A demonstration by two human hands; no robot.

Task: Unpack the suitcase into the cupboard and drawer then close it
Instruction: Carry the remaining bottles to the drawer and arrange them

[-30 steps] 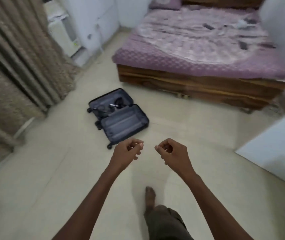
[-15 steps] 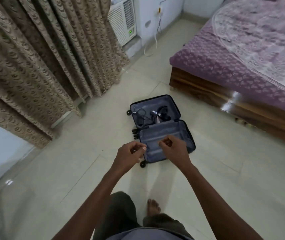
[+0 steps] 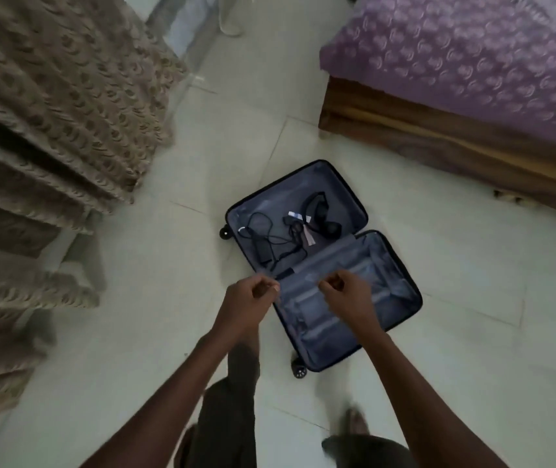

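- The suitcase is lying open and flat on the tiled floor, between the curtain and the bed, with both of its 2 halves facing up.
- The far half is holding what is left to unpack: a tangle of black cables, a tagged item and a dark curved object, too blurred to name. The near half is looking bare apart from its lining.
- The left hand and the right hand are hovering over the near half, each with fingers curled in and gripping nothing.
- Judgement: the step in hand is reaching for the remaining items. Doing it well is meaning opening the fingers early, gathering the cables into 1 bundle so no loop is snagging, and lifting the small pieces together.
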